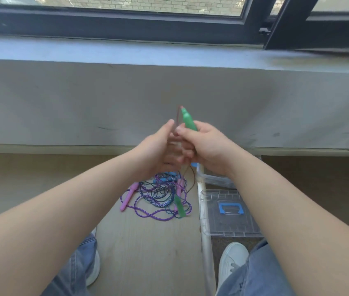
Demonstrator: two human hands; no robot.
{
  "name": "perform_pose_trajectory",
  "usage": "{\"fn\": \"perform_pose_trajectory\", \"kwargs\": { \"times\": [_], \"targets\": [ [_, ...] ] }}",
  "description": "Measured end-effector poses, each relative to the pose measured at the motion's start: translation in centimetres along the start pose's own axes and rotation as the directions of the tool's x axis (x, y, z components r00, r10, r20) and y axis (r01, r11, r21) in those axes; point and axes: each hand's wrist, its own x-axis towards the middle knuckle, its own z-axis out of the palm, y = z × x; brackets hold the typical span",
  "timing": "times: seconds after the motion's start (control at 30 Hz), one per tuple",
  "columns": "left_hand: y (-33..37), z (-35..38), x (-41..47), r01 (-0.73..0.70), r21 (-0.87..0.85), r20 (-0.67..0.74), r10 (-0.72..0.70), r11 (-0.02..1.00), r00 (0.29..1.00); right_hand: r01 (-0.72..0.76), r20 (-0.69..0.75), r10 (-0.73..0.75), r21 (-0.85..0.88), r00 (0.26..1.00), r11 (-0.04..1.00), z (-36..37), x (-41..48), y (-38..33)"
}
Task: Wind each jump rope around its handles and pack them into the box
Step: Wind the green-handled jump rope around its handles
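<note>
– Grey wall (169, 92) under a window fills the far side, and wooden floor (148, 253) lies below. Where is the work?

– On the floor, at 6 o'clock from the hands, lies a tangled pile of ropes (158, 195). At 3 o'clock from the pile sit the clear box (216, 178) and its lid (229, 212).

– And the hands?

– The right hand (207, 146) has its grip curled tight round a green handle (188, 121), raised above the pile. The left hand (156, 150) is blurred beside the cord (177, 116). Whether its grip pinches the cord cannot be told.

– Which way does the handle point?

– Its long axis runs from 5 o'clock to 11, with the tip up and away from the person. The cord leaves the tip and drops towards the pile.

– So, which step?

– Probably the first rope's winding, barely begun. The matching handle (180, 205) lies in the pile. Next it likely needs bringing up beside the held one, then the cord freed from the tangle and looped round both.
</note>
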Motion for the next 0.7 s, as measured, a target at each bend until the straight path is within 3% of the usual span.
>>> {"fn": "perform_pose_trajectory", "kwargs": {
  "times": [0.13, 0.23, 0.3, 0.4, 0.5, 0.6, 0.7],
  "targets": [
    [-1.5, 0.7, -0.4, 0.083, 0.259, 0.214, -0.141, 0.962, 0.966, 0.056, -0.166, -0.026, 0.181, 0.986, 0.982, -0.9, 0.4, -1.0],
    [-1.8, 1.0, -1.0, -0.022, 0.394, 0.221, -0.072, 0.919, 0.973, 0.09, -0.276, -0.049, 0.138, 0.96, 0.986, -1.5, 0.7, -1.2],
    [-1.8, 1.2, -1.1, -0.072, 0.353, 0.217, -0.007, 0.933, 0.976, 0.042, -0.3, -0.016, 0.081, 0.954, 0.996, -1.9, 0.9, -0.9],
    [-0.7, 1.4, -1.3, -0.118, 0.146, 0.119, 0.101, 0.982, 0.988, -0.143, -0.215, 0.141, 0.008, 0.966, 0.99, -2.2, 1.0, -0.3],
    [0.9, 0.9, -0.7, -0.223, -0.008, -0.112, 0.221, 0.975, 0.969, -0.274, -0.036, 0.272, -0.078, 0.962, 0.959, -2.0, 0.6, 0.1],
    [2.1, 0.1, -0.1, -0.274, -0.17, -0.301, 0.215, 0.947, 0.929, -0.313, 0.15, 0.332, -0.138, 0.931, 0.94, -1.4, -0.4, 0.1],
    [2.3, -0.2, 0.0, -0.29, -0.187, -0.384, 0.202, 0.938, 0.901, -0.324, 0.237, 0.358, -0.169, 0.903, 0.931, -0.9, -1.0, -0.2]
  ]
}}
